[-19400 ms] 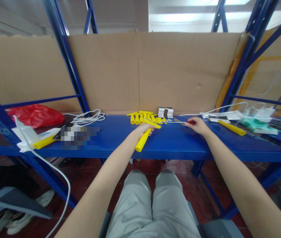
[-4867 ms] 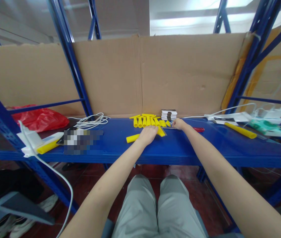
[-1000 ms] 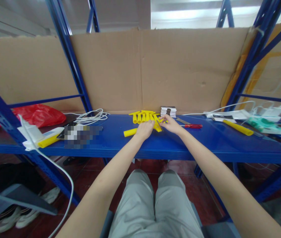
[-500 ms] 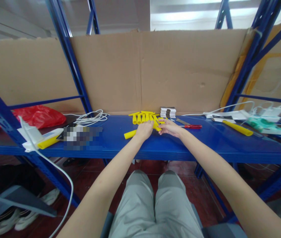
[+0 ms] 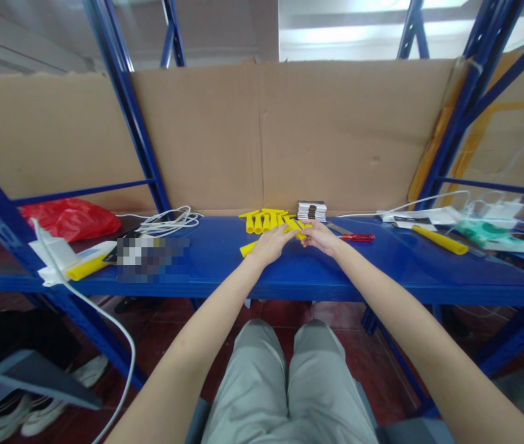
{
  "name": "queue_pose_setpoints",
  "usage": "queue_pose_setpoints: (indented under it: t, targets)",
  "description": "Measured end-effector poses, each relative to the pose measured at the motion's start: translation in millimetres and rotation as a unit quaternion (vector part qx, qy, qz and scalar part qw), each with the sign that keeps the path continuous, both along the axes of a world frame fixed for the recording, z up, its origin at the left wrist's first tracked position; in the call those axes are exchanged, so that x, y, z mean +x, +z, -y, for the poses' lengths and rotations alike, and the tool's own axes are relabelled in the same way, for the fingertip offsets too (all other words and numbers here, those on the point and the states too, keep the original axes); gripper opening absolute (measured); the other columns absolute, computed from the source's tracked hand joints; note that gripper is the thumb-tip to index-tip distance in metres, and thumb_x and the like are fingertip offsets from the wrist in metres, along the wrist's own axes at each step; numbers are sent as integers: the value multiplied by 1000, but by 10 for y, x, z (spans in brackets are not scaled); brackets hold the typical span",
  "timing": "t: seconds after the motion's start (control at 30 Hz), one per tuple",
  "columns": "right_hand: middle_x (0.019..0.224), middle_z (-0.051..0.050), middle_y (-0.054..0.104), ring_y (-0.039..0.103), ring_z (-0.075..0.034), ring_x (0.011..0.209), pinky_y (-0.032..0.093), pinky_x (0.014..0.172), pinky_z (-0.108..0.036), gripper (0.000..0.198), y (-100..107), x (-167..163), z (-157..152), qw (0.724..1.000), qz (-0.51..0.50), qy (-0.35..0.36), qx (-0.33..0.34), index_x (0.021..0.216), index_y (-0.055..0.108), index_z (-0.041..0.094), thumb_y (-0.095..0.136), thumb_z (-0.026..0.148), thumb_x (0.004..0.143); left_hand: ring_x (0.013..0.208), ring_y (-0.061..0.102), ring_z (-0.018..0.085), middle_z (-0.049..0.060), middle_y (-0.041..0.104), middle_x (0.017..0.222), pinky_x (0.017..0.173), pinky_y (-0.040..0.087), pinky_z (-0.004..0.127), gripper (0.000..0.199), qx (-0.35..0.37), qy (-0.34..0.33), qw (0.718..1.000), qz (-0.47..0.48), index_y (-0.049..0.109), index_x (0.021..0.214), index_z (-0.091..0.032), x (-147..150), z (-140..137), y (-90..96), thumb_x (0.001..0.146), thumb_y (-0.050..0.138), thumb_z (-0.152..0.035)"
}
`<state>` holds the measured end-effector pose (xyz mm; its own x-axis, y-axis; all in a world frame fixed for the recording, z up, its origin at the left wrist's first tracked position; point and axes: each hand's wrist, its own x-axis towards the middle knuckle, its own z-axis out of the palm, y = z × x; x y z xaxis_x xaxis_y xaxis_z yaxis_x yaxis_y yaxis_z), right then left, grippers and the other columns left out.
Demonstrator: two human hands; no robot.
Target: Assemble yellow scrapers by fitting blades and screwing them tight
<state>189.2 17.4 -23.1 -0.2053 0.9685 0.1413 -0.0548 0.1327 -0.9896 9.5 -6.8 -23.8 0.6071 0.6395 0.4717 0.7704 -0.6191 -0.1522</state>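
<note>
My left hand (image 5: 270, 245) is over the blue shelf top, its fingers reaching towards my right hand. A yellow tube (image 5: 247, 248) sticks out from under its palm on the left; the rest is hidden by the hand. Close on the right, my right hand (image 5: 319, 236) has its fingers bent around a short yellow piece (image 5: 297, 227), which lies between both hands' fingertips. Just behind the hands, several yellow tubes (image 5: 258, 223) stand in a row, with flat yellow ends at their far side. Fine details at the fingertips are too small to tell.
A stack of white-and-black cards (image 5: 311, 211) sits behind my right hand, with a red-handled screwdriver (image 5: 357, 237) to its right. Further right lies a long yellow tube (image 5: 440, 240). Coiled white cable (image 5: 173, 221) and a red bag (image 5: 70, 219) are at left. Cardboard (image 5: 336, 135) closes the back.
My left hand has gone from a tight curl to straighter fingers. The yellow tube under it has shifted slightly right. More of the yellow piece shows between the hands.
</note>
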Motion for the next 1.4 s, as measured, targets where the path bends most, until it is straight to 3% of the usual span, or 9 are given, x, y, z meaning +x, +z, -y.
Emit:
queue_pose_setpoints:
  t: [0.2, 0.3, 0.37, 0.47, 0.6, 0.73, 0.9, 1.03, 1.4]
  targets:
    - [64, 1, 61, 55, -13, 49, 46, 49, -26, 30, -1, 10, -38, 1000, -1, -3, 8, 105, 45, 22, 56, 14, 79, 126, 51, 22, 10, 51, 140, 105, 41, 44, 59, -20, -14, 998, 52, 52, 135, -25, -23, -36, -14, 84, 37, 1]
    - [74, -3, 64, 61, -16, 60, 49, 55, -30, 26, 15, 88, -116, 992, 74, -86, 50, 111, 47, 22, 49, 23, 85, 131, 45, 22, 9, 50, 142, 107, 39, 47, 56, -23, -34, 989, 142, 52, 135, -24, -67, -75, 21, 86, 38, -2]
    - [86, -8, 67, 64, -21, 75, 51, 66, -35, 32, 29, 185, -156, 954, 200, -206, 89, 117, 49, 20, 44, 20, 85, 134, 42, 21, 8, 50, 142, 109, 37, 47, 53, -19, -52, 973, 224, 51, 135, -24, -84, -104, 76, 87, 39, -5]
    - [110, -15, 66, 59, -28, 107, 45, 89, -44, 38, 39, 365, -151, 838, 416, -332, 122, 117, 57, 18, 41, 13, 83, 135, 41, 20, 7, 48, 145, 109, 39, 41, 53, -41, -63, 923, 378, 48, 137, -24, -55, -137, 177, 87, 43, -7]
    - [124, -15, 62, 50, -31, 121, 35, 98, -53, 44, 12, 538, -110, 762, 546, -338, 80, 116, 65, 20, 40, 9, 82, 115, 61, 23, 12, 43, 147, 85, 57, 35, 64, -194, -47, 792, 577, 31, 146, -25, 35, -144, 239, 87, 47, -8]
    - [128, -13, 61, 48, -31, 121, 31, 99, -58, 49, -31, 575, -172, 756, 572, -311, 69, 124, 63, 25, 38, 11, 84, 93, 70, 19, 14, 51, 140, 65, 59, 25, 64, -353, -60, 682, 638, 35, 142, -23, 42, -114, 203, 84, 51, -3]
    - [127, -13, 61, 47, -33, 122, 29, 99, -62, 48, -47, 548, -297, 739, 608, -284, 56, 126, 63, 29, 41, 15, 85, 84, 72, 18, 17, 59, 128, 59, 57, 21, 58, -507, -77, 610, 604, 42, 136, -17, 16, -36, 135, 82, 55, 0]
    - [127, -14, 61, 47, -35, 121, 30, 98, -63, 47, -44, 524, -363, 723, 643, -245, 64, 125, 63, 29, 43, 18, 85, 76, 72, 17, 19, 61, 123, 58, 58, 23, 54, -576, -61, 586, 567, 42, 134, -12, 40, 22, 107, 83, 53, 1]
    - [139, -13, 51, 39, -35, 130, 30, 101, -64, 49, 52, 505, -442, 724, 664, -176, 55, 128, 60, 25, 40, 14, 86, 67, 70, 14, 17, 65, 116, 52, 55, 21, 47, -594, -70, 564, 570, 45, 129, -10, 44, 40, 109, 84, 52, 1]
